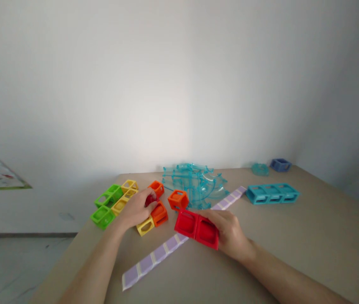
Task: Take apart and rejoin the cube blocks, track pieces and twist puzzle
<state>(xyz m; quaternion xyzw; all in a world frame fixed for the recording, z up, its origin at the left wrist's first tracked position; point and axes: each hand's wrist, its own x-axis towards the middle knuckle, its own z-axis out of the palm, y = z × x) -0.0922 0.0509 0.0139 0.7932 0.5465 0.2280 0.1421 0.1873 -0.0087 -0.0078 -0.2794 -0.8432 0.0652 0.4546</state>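
Two joined red blocks [196, 228] are held by my right hand [228, 232], raised above a purple striped strip [154, 258]. My left hand [139, 207] has its fingers closed round another red block [150, 200], partly hidden by the fingers. Orange blocks [159, 213] lie right beside that hand, and one more orange block [178, 199] sits between my two hands. A yellow block [145, 226] is just below my left fingers, with more yellow blocks [119, 206] behind the hand.
Green blocks [102, 216] stand at the table's left edge. Clear teal track pieces [195, 183] are piled against the wall. Joined teal blocks [273, 194] lie on the right, with a small clear teal piece [259, 169] and a blue block [280, 165] behind.
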